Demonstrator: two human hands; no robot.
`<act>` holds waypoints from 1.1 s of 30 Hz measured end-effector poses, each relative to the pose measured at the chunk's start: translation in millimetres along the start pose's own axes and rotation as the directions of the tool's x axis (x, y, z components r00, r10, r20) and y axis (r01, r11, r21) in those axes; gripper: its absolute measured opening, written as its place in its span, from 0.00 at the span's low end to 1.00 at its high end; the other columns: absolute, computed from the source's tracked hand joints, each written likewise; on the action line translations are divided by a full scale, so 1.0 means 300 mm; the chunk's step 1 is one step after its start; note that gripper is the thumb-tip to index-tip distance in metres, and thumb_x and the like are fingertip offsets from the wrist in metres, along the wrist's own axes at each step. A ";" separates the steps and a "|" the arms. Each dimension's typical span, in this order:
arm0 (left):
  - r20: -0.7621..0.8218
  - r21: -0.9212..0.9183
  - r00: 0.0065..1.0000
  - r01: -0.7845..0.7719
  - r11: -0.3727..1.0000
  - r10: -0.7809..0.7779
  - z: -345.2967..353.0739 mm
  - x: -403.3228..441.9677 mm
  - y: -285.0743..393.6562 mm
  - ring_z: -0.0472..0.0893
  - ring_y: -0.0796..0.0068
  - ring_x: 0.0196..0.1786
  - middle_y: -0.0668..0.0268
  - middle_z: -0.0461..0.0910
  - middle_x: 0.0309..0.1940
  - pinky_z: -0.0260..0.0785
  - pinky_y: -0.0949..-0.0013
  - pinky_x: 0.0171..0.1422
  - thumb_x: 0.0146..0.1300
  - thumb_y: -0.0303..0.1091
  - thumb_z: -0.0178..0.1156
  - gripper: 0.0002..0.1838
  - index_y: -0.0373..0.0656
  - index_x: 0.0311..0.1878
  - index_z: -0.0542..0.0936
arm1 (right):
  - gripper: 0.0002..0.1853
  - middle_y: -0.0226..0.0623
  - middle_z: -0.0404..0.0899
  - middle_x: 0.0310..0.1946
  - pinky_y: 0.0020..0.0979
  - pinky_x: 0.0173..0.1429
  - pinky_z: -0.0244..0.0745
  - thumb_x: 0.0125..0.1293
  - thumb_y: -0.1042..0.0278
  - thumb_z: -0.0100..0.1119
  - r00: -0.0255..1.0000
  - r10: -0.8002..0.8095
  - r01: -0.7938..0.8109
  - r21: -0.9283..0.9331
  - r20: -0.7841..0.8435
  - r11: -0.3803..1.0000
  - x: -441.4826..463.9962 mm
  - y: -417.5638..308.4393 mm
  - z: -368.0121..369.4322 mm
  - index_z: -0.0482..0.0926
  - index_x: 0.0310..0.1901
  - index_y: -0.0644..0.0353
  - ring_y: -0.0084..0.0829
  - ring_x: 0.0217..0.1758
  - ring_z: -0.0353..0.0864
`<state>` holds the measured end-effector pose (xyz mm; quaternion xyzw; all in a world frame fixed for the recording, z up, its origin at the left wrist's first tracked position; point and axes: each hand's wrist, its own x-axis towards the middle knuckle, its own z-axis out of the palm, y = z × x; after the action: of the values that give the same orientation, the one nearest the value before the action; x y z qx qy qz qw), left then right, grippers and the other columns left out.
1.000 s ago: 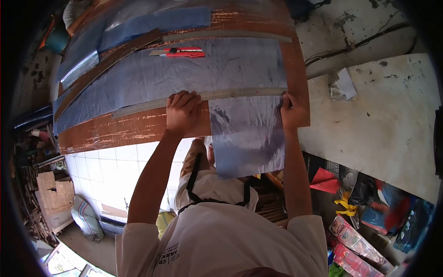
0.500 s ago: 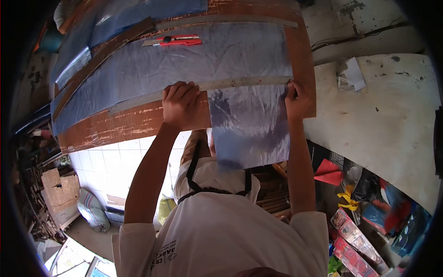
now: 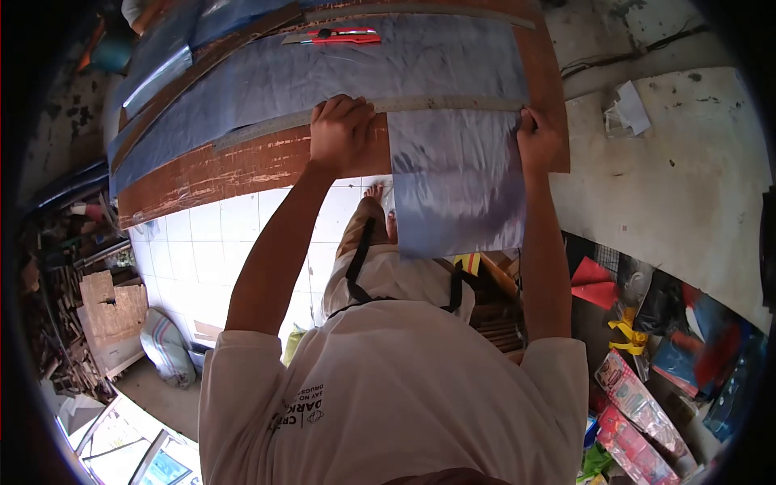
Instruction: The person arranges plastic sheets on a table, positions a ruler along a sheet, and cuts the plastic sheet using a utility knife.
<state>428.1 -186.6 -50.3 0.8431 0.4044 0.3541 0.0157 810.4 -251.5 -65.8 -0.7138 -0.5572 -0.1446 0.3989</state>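
A long grey ruler [image 3: 453, 104] lies across a bluish clear plastic sheet [image 3: 436, 61] on a brown board [image 3: 218, 178]. My left hand [image 3: 341, 133], fingers curled, grips the ruler near its middle. At the ruler's right end, my right hand [image 3: 537, 137] pinches its tip and the sheet's edge. Between my hands a flap of the sheet [image 3: 457, 186] hangs over the board's front edge, above my lap. A red cutter knife [image 3: 347, 35] rests on the sheet beyond the ruler, its blade pointing left. Another flat strip [image 3: 436, 10] lies at the far side.
A dark strip [image 3: 194, 77] lies diagonally on the board's left. A pale panel [image 3: 671, 162] with a white scrap [image 3: 629, 109] is at the right. Below it are a red piece [image 3: 594, 283] and colourful packages [image 3: 638, 396]. Another person's arm [image 3: 145, 18] shows at the top left.
The camera view has shifted, so the board and cutter appear higher in the picture. Both hands still hold the ruler in about the same places.
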 end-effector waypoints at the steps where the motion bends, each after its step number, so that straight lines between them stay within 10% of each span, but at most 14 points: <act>1: -0.002 0.006 1.000 -0.005 1.000 0.005 -0.001 -0.001 0.000 0.82 0.69 0.51 0.73 0.86 0.43 0.69 0.59 0.57 0.58 0.34 0.69 0.07 0.50 0.40 0.87 | 0.04 0.39 0.85 0.33 0.41 0.43 0.79 0.61 0.69 0.69 1.000 -0.017 0.017 -0.003 0.001 1.000 0.000 0.004 0.001 0.90 0.37 0.55 0.44 0.38 0.85; 33: -0.045 0.017 0.999 0.003 1.000 -0.002 0.021 -0.018 -0.010 0.82 0.69 0.51 0.73 0.85 0.40 0.69 0.58 0.55 0.61 0.38 0.68 0.06 0.50 0.39 0.88 | 0.06 0.49 0.83 0.34 0.47 0.49 0.77 0.58 0.72 0.68 1.000 -0.007 0.007 0.024 0.001 1.000 0.006 -0.015 -0.016 0.89 0.37 0.61 0.51 0.41 0.82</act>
<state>427.6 -186.8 -59.0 0.8345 0.4086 0.3698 -0.0001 808.0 -253.7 -59.7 -0.7070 -0.5618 -0.1392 0.4064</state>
